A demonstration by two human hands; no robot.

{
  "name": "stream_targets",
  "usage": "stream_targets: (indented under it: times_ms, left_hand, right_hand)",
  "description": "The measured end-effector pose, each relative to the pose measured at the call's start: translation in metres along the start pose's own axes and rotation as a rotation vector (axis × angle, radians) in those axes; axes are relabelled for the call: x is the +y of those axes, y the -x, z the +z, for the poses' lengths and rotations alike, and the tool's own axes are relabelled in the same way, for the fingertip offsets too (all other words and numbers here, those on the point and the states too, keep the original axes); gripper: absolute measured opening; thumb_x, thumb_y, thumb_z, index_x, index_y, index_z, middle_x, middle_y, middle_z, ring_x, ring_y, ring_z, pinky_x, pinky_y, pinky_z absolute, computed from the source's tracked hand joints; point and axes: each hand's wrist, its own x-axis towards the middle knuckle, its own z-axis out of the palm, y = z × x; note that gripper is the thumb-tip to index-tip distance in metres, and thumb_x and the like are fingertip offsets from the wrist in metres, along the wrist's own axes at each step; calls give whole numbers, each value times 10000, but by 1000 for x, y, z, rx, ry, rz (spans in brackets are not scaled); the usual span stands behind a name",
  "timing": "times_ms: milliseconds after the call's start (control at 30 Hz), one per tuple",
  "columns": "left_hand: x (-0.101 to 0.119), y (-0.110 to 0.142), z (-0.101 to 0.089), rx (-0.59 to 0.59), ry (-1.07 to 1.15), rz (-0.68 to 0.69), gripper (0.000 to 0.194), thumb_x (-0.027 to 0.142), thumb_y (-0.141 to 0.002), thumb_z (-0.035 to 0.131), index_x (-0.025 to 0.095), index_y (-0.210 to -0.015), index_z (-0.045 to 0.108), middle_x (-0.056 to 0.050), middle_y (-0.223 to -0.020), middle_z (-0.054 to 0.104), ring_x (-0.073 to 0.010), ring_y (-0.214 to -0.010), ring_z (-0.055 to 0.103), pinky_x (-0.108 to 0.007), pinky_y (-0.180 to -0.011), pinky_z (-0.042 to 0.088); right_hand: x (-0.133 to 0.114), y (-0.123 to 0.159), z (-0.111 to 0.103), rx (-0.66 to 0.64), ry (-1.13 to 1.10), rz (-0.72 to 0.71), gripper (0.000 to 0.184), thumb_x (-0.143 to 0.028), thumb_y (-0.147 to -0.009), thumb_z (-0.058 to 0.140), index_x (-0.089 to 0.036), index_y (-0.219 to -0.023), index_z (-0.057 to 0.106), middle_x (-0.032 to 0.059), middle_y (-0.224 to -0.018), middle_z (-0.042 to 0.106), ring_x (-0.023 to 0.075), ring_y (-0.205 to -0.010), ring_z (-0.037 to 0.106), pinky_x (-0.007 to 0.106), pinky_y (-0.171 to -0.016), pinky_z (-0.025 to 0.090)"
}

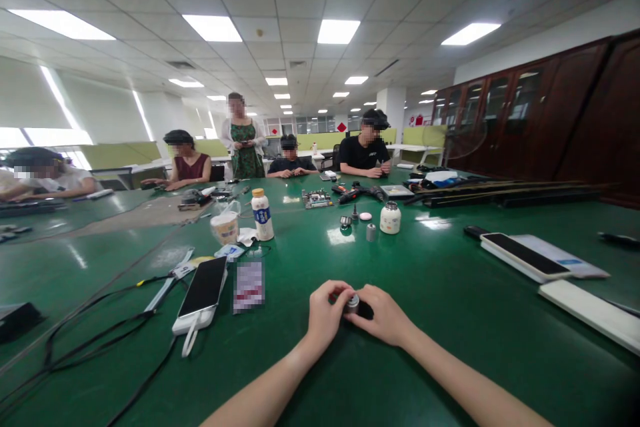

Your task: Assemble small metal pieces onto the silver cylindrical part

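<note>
Green and glossy, the surface (300, 353) stretches beneath both hands. Fingers of the left hand (330, 307) and right hand (383, 313) curl closed around a small metal cylinder (353, 303), held between them.

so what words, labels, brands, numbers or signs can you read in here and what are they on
None can be read with certainty.
White bottle, blue label: print too blurred.
Paper cup: print too blurred.
Card: pixelated, unreadable.
Black T-shirt: chest lettering too small.
Flat packet: blue print too blurred.
Red diamond sign: no characters legible.
Held metal cylinder: no lettering discernible.
</note>
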Motion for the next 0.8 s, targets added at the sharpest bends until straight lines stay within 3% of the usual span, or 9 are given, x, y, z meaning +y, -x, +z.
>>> stream_targets:
  times_ms: [200,367,567,667,733,800]
  left_hand:
    - [3,0,-3,-22,-63,12,150,291,-797,596,175,-769,688,-16,-738,664,-129,-687,584,-226,-642,430]
    - [10,-4,-15,-138,-153,43,186,344,-794,601,206,-823,722,-26,-732,665,-136,-680,585,-231,-648,441]
    - [14,-9,-23,-268,-96,13,207,353,-795,600,214,-892,720,-44,-849,679,-145,-777,619,-222,-666,478]
    - [18,-10,-25,-231,-137,27,191,357,-784,615,216,-856,722,-42,-896,669,-153,-847,611,-232,-717,476]
    - [21,-8,-30,-161,-186,68,183,352,-788,613,217,-851,720,-34,-886,664,-154,-873,599,-260,-805,454]
    - [19,-6,-39,-52,-252,49,214,380,-802,589,221,-878,713,-26,-875,664,-154,-854,590,-261,-765,447]
  right_hand:
    - [2,0,3,-17,15,0,251,-420,-824,552,-181,-874,610,46,-805,633,193,-778,537,317,-721,416]
    - [2,0,0,-33,-17,-13,258,-424,-835,534,-189,-904,615,51,-843,644,196,-800,551,323,-738,424]
    - [5,-2,2,-18,-90,20,354,-457,-808,563,-206,-1057,579,46,-912,639,187,-820,561,309,-741,429]
    - [3,-6,3,-37,-169,42,311,-437,-823,549,-192,-1013,579,39,-900,636,172,-803,568,287,-723,429]
    - [1,-9,3,-84,-189,30,331,-467,-807,563,-183,-974,589,33,-861,635,168,-780,569,281,-712,425]
    - [-2,-12,2,-135,-201,3,364,-499,-796,563,-177,-964,592,30,-849,635,164,-769,567,279,-711,420]
